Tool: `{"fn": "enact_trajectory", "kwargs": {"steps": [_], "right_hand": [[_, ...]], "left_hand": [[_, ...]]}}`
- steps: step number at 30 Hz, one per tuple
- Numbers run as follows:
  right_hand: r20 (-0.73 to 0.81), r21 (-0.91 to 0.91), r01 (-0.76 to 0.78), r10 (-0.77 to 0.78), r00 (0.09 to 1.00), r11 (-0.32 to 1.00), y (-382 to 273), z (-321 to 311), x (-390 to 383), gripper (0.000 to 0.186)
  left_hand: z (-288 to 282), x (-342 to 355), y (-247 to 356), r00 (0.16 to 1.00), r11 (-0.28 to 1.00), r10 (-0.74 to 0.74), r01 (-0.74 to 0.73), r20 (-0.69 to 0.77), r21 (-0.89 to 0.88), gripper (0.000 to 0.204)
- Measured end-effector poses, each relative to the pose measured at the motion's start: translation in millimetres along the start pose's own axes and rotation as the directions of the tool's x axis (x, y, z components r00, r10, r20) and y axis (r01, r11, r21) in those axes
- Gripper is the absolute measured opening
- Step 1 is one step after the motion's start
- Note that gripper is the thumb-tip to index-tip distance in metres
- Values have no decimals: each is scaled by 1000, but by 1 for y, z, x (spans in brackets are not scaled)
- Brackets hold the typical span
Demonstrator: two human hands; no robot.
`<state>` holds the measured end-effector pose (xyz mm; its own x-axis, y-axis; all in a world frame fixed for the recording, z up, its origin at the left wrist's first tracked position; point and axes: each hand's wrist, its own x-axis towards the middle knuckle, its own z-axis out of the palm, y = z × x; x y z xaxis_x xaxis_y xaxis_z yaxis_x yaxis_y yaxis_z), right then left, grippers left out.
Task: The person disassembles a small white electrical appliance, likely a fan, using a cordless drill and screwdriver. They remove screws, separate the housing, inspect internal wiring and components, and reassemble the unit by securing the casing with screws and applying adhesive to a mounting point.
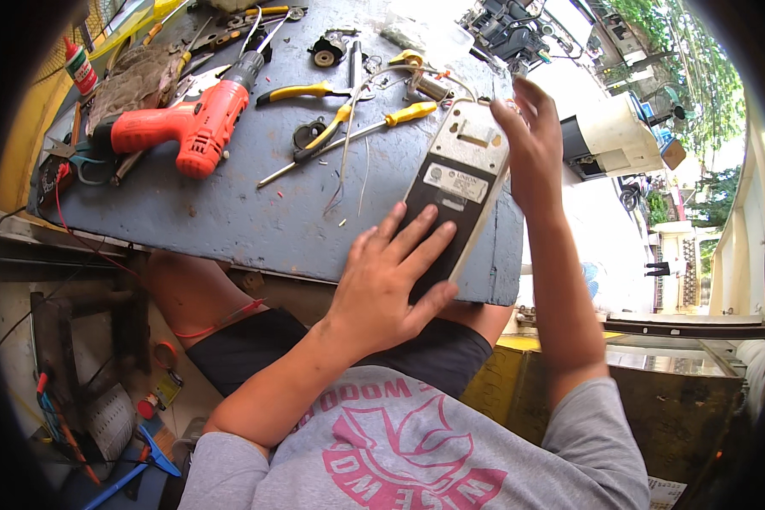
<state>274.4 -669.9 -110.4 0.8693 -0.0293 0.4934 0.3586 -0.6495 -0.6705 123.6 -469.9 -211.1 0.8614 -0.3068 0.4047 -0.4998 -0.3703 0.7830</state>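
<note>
A long flat appliance casing [453, 194], pale metal with a black back and a label, lies slanted near the bench's right front corner. My left hand [382, 280] rests on its black part with the fingers spread. At its far end, my right hand [531, 127] curls its fingers beside the right edge. Small wires show by those fingertips; what the fingers pinch is hidden. From that end a pale wire [461, 82] loops left across the bench. A screwdriver with a yellow handle [411, 114] lies left of the casing, near yellow-and-black pliers [306, 92].
An orange cordless drill [197, 127] lies on the left of the blue-grey bench [229, 217]. Beyond it are a glue bottle [80, 68] and several hand tools. Blue-handled scissors [89, 161] sit at the left edge. A dark engine-like part [506, 30] stands past the far right corner.
</note>
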Motion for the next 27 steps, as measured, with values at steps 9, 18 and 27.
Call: {"fn": "enact_trajectory", "kwargs": {"steps": [9, 18, 27], "right_hand": [[22, 281, -287, 293, 956, 916, -10, 17, -103, 94], [-10, 556, -236, 291, 957, 797, -8, 16, -105, 89], [-49, 266, -231, 252, 966, 936, -14, 0, -107, 89]], "left_hand": [[-19, -39, -20, 978, 992, 85, -101, 191, 78, 83], [13, -55, -22, 989, 969, 147, -138, -29, 206, 58], [39, -64, 9, 987, 838, 87, -147, 136, 525, 87]]}}
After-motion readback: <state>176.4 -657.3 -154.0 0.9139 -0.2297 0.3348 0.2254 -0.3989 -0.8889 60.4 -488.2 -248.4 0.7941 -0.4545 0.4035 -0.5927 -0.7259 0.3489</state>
